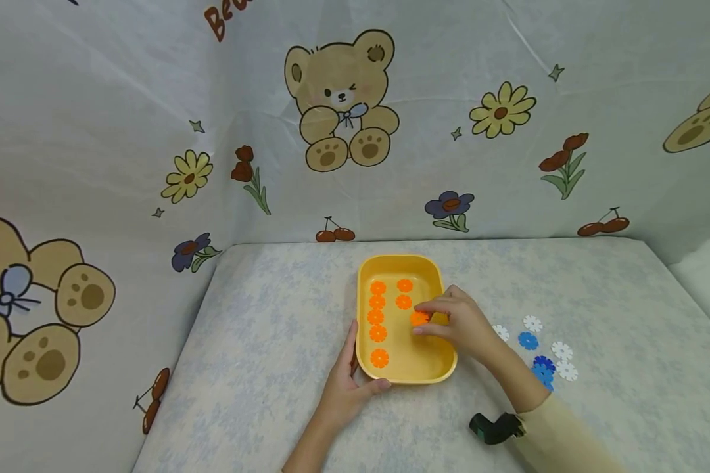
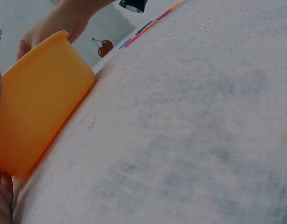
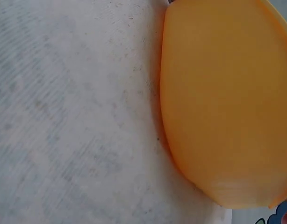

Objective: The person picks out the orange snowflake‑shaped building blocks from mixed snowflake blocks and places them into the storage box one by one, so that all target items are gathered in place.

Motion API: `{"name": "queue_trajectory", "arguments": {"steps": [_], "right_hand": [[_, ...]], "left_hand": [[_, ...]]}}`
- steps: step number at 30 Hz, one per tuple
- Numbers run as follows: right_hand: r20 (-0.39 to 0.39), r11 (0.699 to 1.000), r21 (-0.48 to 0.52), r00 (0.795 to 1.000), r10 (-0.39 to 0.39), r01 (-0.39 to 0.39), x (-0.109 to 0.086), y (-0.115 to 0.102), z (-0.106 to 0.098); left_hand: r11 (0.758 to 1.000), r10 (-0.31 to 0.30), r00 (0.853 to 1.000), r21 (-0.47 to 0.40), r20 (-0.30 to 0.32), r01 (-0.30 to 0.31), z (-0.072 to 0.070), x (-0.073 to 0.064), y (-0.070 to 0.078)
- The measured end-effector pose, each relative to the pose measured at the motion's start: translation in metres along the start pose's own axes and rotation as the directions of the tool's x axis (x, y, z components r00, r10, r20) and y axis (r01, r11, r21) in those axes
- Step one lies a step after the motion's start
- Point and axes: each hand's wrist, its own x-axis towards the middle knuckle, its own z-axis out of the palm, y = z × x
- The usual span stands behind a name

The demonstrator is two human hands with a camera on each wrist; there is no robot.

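A yellow plastic tray (image 1: 417, 361) sits on the table, its outer wall filling much of the right wrist view. My left hand (image 1: 340, 397) holds its near left corner, the thumb on the front rim and the fingers along the left side. Inside, several orange snowflake discs (image 1: 378, 334) form a column on the left, with two more orange discs (image 1: 404, 302) at the upper middle. Reaching over the right rim, my right hand (image 1: 461, 322) pinches another orange disc (image 1: 419, 318) between thumb and fingertips, beneath those two. Its fingers are hidden in the right wrist view.
Right of the tray, several white discs (image 1: 562, 351) and blue discs (image 1: 528, 340) lie loose near my right forearm, some overlapping. A black wrist device (image 1: 494, 428) sticks out at the right sleeve. Behind the table hangs a cloth printed with bears (image 1: 343, 98) and flowers.
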Motion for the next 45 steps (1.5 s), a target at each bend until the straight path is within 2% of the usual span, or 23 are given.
{"name": "queue_trajectory", "arguments": {"steps": [7, 9, 14, 18, 23, 28, 45], "right_hand": [[0.062, 0.988, -0.111, 0.993, -0.098, 0.105, 0.019, -0.010, 0.011], [0.086, 0.983, -0.143, 0.991, -0.104, 0.115, 0.023, -0.012, 0.014], [0.160, 0.975, -0.211, 0.986, -0.040, 0.074, 0.031, -0.016, 0.020], [0.188, 0.957, -0.287, 0.982, 0.003, 0.052, 0.033, -0.017, 0.023], [0.194, 0.923, -0.379, 0.981, 0.011, 0.065, 0.035, -0.017, 0.027], [0.182, 0.905, -0.420, 0.983, 0.013, 0.066, 0.037, -0.018, 0.029], [0.173, 0.873, -0.479, 0.985, -0.009, 0.092, 0.038, -0.016, 0.032]], "left_hand": [[1.000, 0.001, 1.000, 0.007, 0.000, -0.001, -0.001, 0.000, 0.000], [1.000, -0.001, 1.000, 0.006, -0.002, 0.001, -0.001, 0.000, -0.001], [1.000, -0.010, 1.000, -0.002, -0.001, 0.010, -0.001, 0.000, 0.000], [1.000, -0.014, 1.000, -0.005, 0.000, 0.014, -0.001, 0.000, 0.000], [1.000, -0.013, 1.000, -0.002, -0.001, 0.013, 0.000, 0.000, 0.000], [1.000, -0.007, 1.000, -0.004, -0.001, 0.007, 0.000, 0.000, 0.000], [1.000, 0.006, 1.000, -0.011, 0.005, -0.006, -0.001, 0.000, -0.002]]}}
